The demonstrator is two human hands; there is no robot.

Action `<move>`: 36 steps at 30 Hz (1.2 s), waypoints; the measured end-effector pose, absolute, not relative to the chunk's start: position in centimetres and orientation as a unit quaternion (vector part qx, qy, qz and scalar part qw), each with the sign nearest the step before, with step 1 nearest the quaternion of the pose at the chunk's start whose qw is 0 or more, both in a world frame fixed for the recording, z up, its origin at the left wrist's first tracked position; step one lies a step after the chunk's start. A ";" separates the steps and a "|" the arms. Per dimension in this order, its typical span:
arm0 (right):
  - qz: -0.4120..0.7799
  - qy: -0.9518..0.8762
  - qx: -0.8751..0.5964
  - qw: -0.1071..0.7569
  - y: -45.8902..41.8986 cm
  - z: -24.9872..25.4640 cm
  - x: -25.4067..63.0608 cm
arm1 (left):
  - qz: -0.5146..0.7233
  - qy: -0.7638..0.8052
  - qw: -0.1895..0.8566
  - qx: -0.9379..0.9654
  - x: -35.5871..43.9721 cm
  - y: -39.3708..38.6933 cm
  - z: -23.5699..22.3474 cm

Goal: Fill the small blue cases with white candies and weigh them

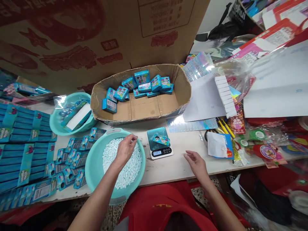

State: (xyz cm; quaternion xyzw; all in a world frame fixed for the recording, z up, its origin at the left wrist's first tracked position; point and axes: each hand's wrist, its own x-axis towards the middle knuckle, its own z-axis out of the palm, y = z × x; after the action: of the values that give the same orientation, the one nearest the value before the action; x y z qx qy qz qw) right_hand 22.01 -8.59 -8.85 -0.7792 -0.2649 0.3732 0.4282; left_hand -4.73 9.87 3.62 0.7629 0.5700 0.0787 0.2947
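My left hand hovers over a turquoise basin of small pale candies. Its fingertips are pinched together near the basin's right side; what they hold, if anything, is too small to make out. Just right of the basin lies a small digital scale with a lit display. One small blue candy box lies tilted on its plate. My right hand rests near the table's front edge, right of the scale, with fingers loosely stretched and nothing in them.
Behind the scale stands a cut-down cardboard box holding several blue boxes. Loose blue packets and stacked display cartons fill the left side. A second basin sits behind them. Paper sheets and pens lie right.
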 end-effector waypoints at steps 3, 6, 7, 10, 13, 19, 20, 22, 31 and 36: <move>0.378 -0.272 -0.778 0.421 -8.8 -9.0 21.9 | -0.043 0.620 0.274 0.733 -9.1 7.9 0.9; 0.386 -0.277 -0.775 0.418 -8.9 -9.3 21.5 | -0.102 0.586 0.324 0.735 -11.3 5.2 -1.7; 0.388 -0.279 -0.774 0.416 -8.9 -9.4 21.4 | -0.105 0.566 0.343 0.742 -11.5 4.4 -2.2; 0.390 -0.285 -0.773 0.411 -8.8 -9.4 20.7 | -0.109 0.528 0.377 0.753 -11.1 2.9 -2.7; 0.392 -0.287 -0.772 0.410 -8.7 -9.1 20.2 | -0.085 0.528 0.433 0.726 -11.0 3.0 -2.0; 0.389 -0.290 -0.769 0.416 -8.7 -8.9 19.9 | 0.108 0.608 0.650 0.443 -13.3 4.0 -0.8; 0.389 -0.289 -0.769 0.418 -8.8 -8.9 19.9 | 0.135 0.613 0.670 0.395 -13.6 4.1 -0.8; 0.389 -0.287 -0.767 0.422 -9.0 -9.1 19.9 | 0.175 0.614 0.690 0.341 -13.9 4.1 -0.8; 0.393 -0.283 -0.761 0.431 -9.2 -9.4 19.8 | 0.132 0.610 0.636 0.453 -11.5 4.8 -0.6; 0.386 -0.275 -0.763 0.439 -9.4 -9.6 20.2 | 0.118 0.619 0.568 0.529 -10.8 5.4 -0.3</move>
State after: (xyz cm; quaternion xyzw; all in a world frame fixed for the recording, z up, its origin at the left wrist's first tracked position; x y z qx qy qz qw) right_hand 20.19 -9.44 -9.57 -0.7635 -0.2754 0.3859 0.4386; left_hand -10.84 5.43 -0.25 0.5288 0.6193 0.1179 0.5682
